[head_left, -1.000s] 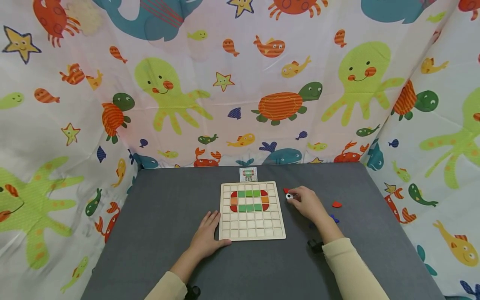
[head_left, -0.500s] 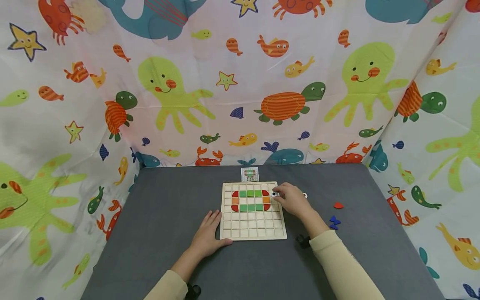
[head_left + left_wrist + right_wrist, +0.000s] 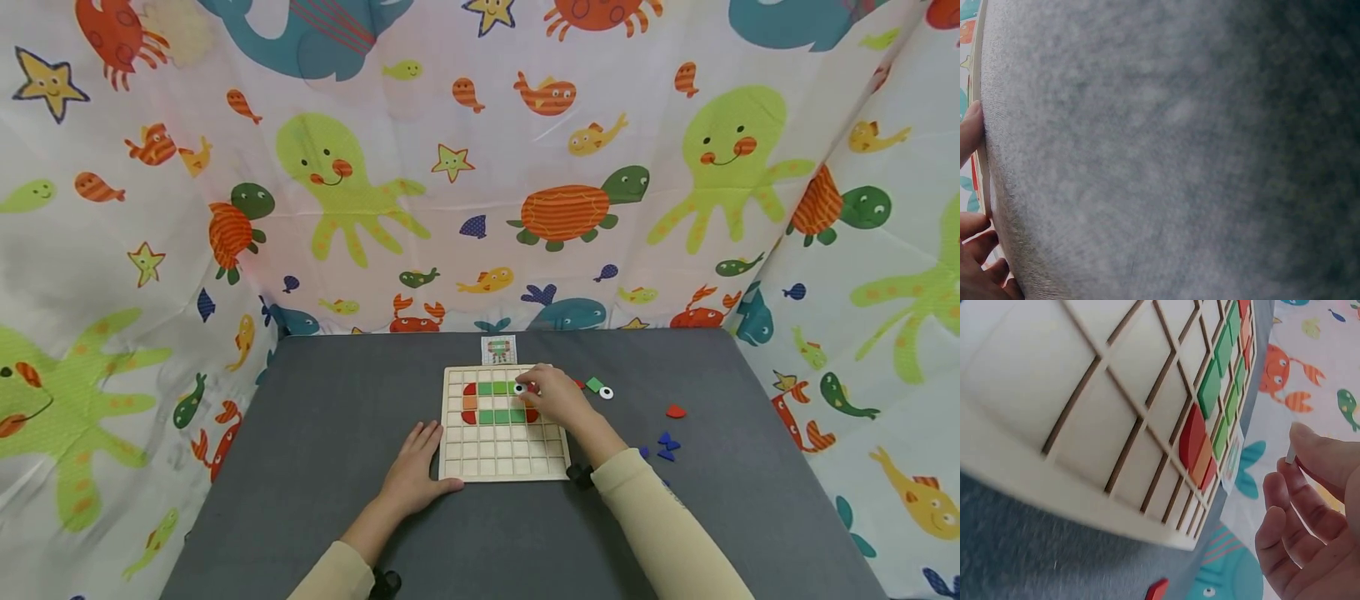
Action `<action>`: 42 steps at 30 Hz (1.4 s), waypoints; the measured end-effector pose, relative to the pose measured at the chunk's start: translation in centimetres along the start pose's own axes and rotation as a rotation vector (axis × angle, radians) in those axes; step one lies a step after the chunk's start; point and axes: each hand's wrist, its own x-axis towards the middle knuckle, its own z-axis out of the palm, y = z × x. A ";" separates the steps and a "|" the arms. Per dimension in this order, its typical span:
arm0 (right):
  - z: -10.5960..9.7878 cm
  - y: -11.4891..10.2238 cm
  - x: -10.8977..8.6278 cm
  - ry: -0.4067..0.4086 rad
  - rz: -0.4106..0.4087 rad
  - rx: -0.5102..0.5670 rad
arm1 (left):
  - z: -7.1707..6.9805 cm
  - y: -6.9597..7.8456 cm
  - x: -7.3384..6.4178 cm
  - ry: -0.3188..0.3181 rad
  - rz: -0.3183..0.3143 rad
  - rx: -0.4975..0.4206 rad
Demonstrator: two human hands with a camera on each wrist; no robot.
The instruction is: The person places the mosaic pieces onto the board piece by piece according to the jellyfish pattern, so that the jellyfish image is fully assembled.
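Note:
My right hand (image 3: pixel 558 398) is over the upper right of a wooden grid board (image 3: pixel 504 470). Between thumb and fingertip it pinches a white round eye piece (image 3: pixel 520 388) with a dark centre; the right wrist view shows the eye piece (image 3: pixel 1290 454) edge-on, above the board. Red, green and orange tiles, such as a green tile (image 3: pixel 501 416), lie in the board's cells as a ring; the hand hides its right part. My left hand (image 3: pixel 411 475) rests at the board's left side, fingers extended along the edge and thumb at the lower left corner.
Right of the board lie a second eye piece (image 3: pixel 606 393), a green tile (image 3: pixel 594 384) and a red piece (image 3: pixel 676 412). Several blue pieces (image 3: pixel 667 447) are nearer my right sleeve. A small picture card (image 3: pixel 498 350) touches the board's far side. A printed curtain (image 3: pixel 465 208) stands behind the table.
My right hand has carried the eye piece leftward from the table beside the board to over the tiles. The second eye piece and green tile are now uncovered. My left hand has stayed put.

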 end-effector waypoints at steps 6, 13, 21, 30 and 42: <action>1.3 -1.1 0.8 -0.025 0.000 0.032 | -0.1 0.0 -0.1 -0.006 -0.002 -0.006; 3.0 -2.4 1.9 -0.058 -0.017 0.062 | -0.2 -0.1 0.0 -0.009 0.004 0.004; 4.4 -3.2 2.8 -0.078 0.036 0.036 | -0.2 0.0 0.1 -0.008 0.015 0.010; 5.4 -2.9 3.4 -0.078 0.064 0.005 | -0.3 0.0 -0.1 -0.011 0.012 0.008; 5.5 -3.2 3.7 -0.096 0.075 0.027 | -0.3 -0.1 0.0 -0.008 0.007 0.016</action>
